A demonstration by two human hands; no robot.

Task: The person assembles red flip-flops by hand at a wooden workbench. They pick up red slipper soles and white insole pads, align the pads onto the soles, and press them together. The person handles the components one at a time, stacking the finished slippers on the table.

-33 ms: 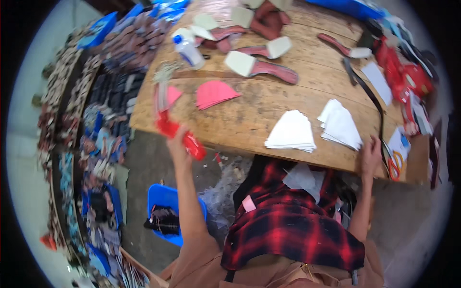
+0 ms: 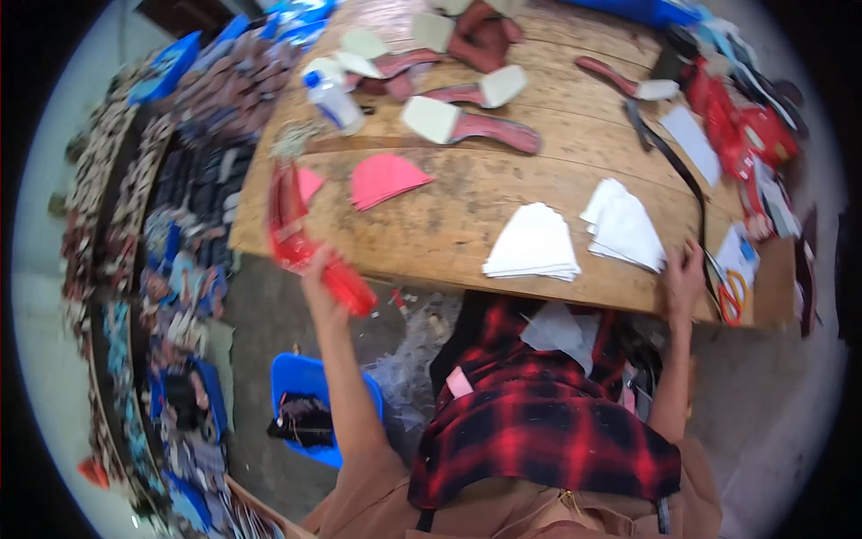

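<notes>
My left hand (image 2: 321, 274) is closed around a shiny red plastic thing (image 2: 348, 289), bag-like and smeared by motion, at the table's left front edge. Its far end reaches up over the wood toward a pale stringy tuft (image 2: 294, 139). Beside it lie pink rounded fabric pieces (image 2: 388, 181), stacked and fanned. My right hand (image 2: 686, 280) rests at the front edge with fingers apart, holding nothing visible. Nearest to it is a fanned stack of white pieces (image 2: 626, 229); another white stack (image 2: 534, 242) lies further left. Orange-handled scissors (image 2: 733, 298) lie right of that hand.
Reddish insoles with cream ends (image 2: 494, 132) lie at the back of the wooden table (image 2: 449, 225), near a blue-capped bottle (image 2: 334, 103). A black strap (image 2: 687, 171) and red plastic (image 2: 718, 108) are on the right. A blue bin (image 2: 296, 368) stands below; loaded shelves (image 2: 99, 260) line the left.
The view has shifted slightly. My left hand has drawn a little nearer to me with the red plastic thing, whose far end now looks wider. My right hand stays at the table edge.
</notes>
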